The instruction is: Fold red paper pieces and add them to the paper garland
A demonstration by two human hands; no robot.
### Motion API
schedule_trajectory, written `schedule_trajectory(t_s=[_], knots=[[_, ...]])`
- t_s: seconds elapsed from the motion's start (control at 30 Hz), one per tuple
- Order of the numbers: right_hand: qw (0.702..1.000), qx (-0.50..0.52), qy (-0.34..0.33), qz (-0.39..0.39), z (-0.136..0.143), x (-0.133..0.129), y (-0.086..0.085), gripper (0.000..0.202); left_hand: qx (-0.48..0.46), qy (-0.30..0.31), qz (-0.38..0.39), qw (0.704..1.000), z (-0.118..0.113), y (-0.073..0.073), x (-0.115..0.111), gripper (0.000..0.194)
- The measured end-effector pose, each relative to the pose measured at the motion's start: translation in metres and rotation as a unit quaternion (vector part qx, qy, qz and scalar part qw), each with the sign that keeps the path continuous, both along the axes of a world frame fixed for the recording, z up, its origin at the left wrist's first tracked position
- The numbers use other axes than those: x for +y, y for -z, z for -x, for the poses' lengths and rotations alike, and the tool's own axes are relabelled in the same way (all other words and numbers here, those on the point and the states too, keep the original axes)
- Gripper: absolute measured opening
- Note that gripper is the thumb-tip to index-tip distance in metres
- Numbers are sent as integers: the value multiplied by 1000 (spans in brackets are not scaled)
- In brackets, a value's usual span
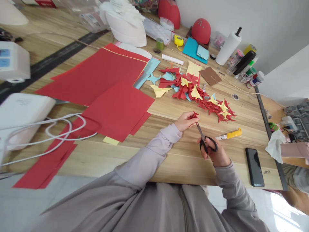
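Observation:
Between the fingertips of my left hand (pixel 185 121) is a small folded piece of red paper (pixel 195 114). My right hand (pixel 214 154) has its fingers through the black handles of a pair of scissors (pixel 202 136). The scissors' tips point up at the red paper, close to my left fingers; whether the blades touch it I cannot tell. Just beyond my hands lies a long heap of folded paper shapes (pixel 190 87), mostly red with some yellow and light blue. A yellow-handled utility knife (pixel 229 134) rests to the right of the scissors.
Large red paper sheets (pixel 116 106) cover the left of the table, with a white cable (pixel 70 129) looped over their edge. A black phone (pixel 254 167) lies at the right edge. Bottles (pixel 229 48), brown paper (pixel 210 76) and a yellow tape measure (pixel 178 40) are at the back.

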State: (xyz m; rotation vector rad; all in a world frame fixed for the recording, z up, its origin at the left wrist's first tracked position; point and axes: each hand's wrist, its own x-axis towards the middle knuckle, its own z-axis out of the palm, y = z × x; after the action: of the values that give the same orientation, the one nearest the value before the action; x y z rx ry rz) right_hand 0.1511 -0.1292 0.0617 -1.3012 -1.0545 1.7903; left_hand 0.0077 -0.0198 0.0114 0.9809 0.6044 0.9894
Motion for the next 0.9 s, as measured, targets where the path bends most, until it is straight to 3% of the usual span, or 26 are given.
schedule_trajectory(t_s=[0.37, 0.9], knots=[[999, 30, 9, 30, 2, 0, -2, 41, 4, -4, 14, 1000, -2, 1, 0, 15], [1000, 18, 12, 9, -1, -1, -4, 38, 13, 23, -5, 1000, 0, 2, 0, 13]])
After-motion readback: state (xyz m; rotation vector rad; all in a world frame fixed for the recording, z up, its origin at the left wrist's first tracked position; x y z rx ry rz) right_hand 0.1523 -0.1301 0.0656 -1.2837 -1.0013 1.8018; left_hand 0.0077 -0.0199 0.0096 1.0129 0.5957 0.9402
